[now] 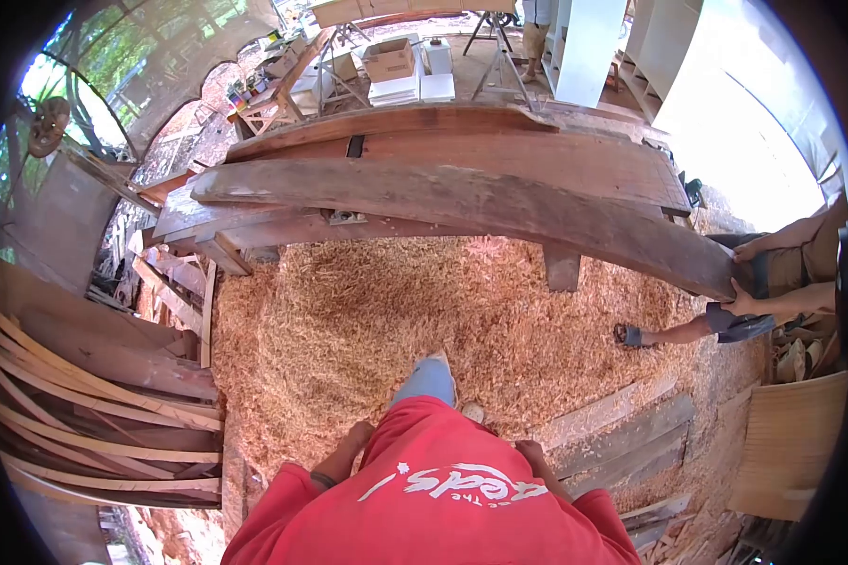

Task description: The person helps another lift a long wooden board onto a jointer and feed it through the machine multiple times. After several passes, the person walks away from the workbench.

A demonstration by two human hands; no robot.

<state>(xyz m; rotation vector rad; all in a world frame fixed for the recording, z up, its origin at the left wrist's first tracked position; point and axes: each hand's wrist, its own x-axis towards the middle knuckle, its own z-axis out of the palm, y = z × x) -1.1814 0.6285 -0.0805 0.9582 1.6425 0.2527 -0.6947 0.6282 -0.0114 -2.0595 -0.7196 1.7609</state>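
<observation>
Both of my hands hang low beside my red shirt, away from the workbench. My left hand is at the left edge of the shirt, its fingers too small and turned away to make out. At the shirt's right edge, my right hand is partly hidden by the cloth. A long dark plank lies slantwise over the bench, its right end sticking out past it. Another person's hands hold that end. Behind it rests a wide reddish board.
Wood shavings cover the ground. Curved strips are stacked at the left, and flat boards lie at the lower right. The co-worker's foot stands right of the bench. A cardboard box is at the back.
</observation>
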